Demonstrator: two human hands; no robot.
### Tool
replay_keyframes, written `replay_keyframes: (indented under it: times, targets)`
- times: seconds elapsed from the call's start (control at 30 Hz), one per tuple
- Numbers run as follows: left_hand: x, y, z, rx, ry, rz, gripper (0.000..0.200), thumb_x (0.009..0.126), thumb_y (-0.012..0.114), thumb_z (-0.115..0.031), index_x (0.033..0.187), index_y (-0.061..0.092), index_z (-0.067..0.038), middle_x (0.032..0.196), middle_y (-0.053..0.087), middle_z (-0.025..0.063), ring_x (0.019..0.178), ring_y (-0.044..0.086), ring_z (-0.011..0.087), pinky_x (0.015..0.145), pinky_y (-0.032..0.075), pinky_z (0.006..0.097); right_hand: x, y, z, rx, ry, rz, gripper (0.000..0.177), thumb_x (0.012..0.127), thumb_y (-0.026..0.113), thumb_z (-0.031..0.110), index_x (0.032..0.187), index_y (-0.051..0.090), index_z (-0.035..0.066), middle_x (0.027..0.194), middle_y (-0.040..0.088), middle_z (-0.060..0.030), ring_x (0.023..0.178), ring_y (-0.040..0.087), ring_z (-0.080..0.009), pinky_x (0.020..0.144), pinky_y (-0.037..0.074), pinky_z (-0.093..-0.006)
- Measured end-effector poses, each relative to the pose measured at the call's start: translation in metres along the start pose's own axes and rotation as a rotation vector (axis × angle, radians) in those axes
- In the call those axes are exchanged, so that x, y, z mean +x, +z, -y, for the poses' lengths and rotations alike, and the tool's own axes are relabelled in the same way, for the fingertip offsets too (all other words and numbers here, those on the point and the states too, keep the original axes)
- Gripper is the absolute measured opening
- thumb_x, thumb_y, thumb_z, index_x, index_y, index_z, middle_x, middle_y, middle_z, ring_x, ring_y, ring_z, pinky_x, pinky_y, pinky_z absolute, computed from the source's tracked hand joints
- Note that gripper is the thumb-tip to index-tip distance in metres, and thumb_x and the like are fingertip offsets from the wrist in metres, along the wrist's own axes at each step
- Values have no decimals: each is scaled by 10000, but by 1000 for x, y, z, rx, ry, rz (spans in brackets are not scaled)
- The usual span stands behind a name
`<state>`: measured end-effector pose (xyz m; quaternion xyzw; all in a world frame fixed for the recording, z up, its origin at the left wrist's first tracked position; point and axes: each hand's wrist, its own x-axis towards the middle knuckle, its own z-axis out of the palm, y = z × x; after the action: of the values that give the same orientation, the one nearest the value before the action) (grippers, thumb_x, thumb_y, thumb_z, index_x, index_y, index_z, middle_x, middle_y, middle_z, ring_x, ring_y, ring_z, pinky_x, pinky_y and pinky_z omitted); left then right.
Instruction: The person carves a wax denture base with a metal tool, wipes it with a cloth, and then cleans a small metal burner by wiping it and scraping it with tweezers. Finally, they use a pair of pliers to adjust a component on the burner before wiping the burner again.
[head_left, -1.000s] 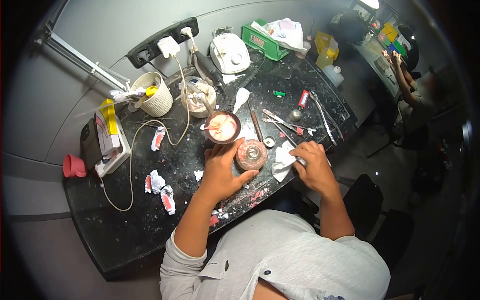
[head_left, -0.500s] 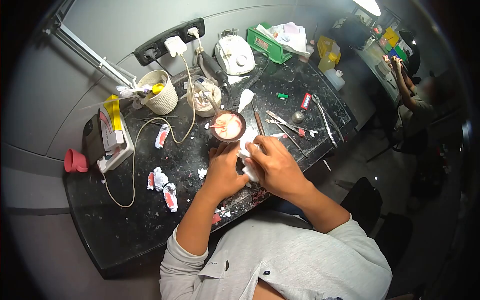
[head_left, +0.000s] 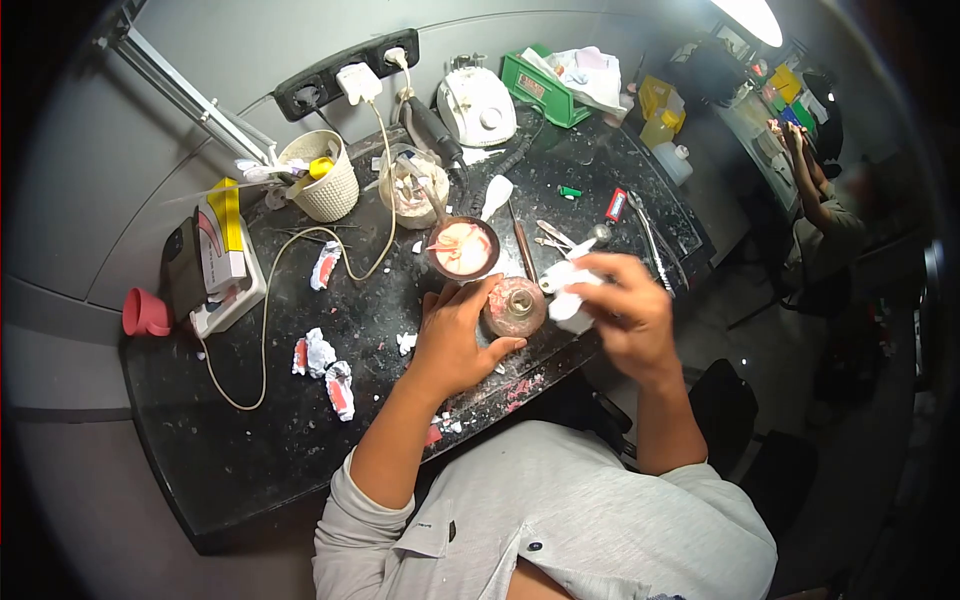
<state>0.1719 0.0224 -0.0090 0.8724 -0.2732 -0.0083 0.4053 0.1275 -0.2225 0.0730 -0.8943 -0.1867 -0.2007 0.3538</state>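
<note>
A squat glass jar point(head_left: 516, 308) is being held on the table point(head_left: 300, 460), near its front edge, by the left hand point(head_left: 455, 345), whose fingers and thumb are being spread in a wide curve around the jar's left side. A crumpled white cloth point(head_left: 570, 310) is being gripped by the right hand point(head_left: 635, 315), just to the right of the jar; its fingers are being bent closely over the cloth, and some of them are being blurred. Just beyond the left hand, pink material point(head_left: 462, 246) is being contained in a brown pan point(head_left: 495, 252). A brown-handled tool point(head_left: 525, 250) is being supported by the table beside the pan. Farther left, three pink-and-white pieces point(head_left: 340, 392) are being carried by the table.
</note>
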Motion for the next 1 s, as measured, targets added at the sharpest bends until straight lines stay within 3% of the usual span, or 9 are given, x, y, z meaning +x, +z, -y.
replay_keyframes:
  times: [0.1,0.23,0.4,0.43,0.57,0.8,0.87,0.97,1.0]
  targets:
    - [0,0,1,-13,24,4,831,778,899,-391,1464,563,-65,1345,667,208,1304,580,385,1089,393,547,-4,-7,-17,116,216,-210,265,868,761,-100,1108,791,10,1106,719,-102,1002,711,-169,865,574,-299]
    - [0,1,1,-22,31,-11,832,775,902,-408,1452,571,-55,1348,667,205,1308,578,382,1091,388,550,-3,17,-13,466,397,-244,275,920,746,-79,1187,751,-14,1102,745,-91,946,709,-129,857,585,-277]
    - [0,1,0,-36,30,-41,822,740,941,-326,1416,599,-8,1264,704,232,1229,624,435,1105,431,505,24,38,5,122,107,140,265,840,785,-54,1096,778,14,1018,729,-144,903,733,-280,811,562,-359]
    - [-2,5,4,-30,4,-23,836,743,926,-328,1444,581,-29,1310,683,218,1274,597,417,1107,409,534,28,36,8,-10,162,269,215,847,794,1,1061,778,-5,971,724,-177,926,727,-347,823,566,-390]
    - [0,2,1,-27,-51,20,847,741,900,-292,1477,561,-44,1330,667,221,1316,572,405,1114,387,572,55,29,15,-104,250,470,198,835,783,130,933,770,-42,893,731,-260,872,729,-425,795,567,-473]
    - [1,8,5,-17,-42,-26,769,740,824,-180,1453,579,-33,1248,702,225,1292,591,403,1105,394,578,44,37,17,-264,259,429,202,864,732,134,780,728,-50,725,677,-285,718,696,-478,700,567,-502]
    - [2,8,4,-38,4,-64,726,764,865,-248,1411,611,-35,1209,699,278,1169,644,465,1054,464,533,34,40,24,-278,316,413,245,911,710,155,781,730,-52,723,674,-289,701,688,-481,693,561,-507]
    - [2,7,4,-46,12,-66,713,784,850,-238,1422,608,-33,1210,708,271,1164,655,460,1045,469,525,22,32,40,-151,414,348,308,968,707,223,828,751,-47,729,681,-280,707,695,-458,686,555,-493]
    - [1,6,2,-55,3,-60,703,793,842,-230,1425,608,-31,1206,712,269,1169,656,456,1044,470,521,16,24,38,-36,397,419,285,954,747,219,866,758,-52,727,683,-261,671,722,-366,668,553,-433]
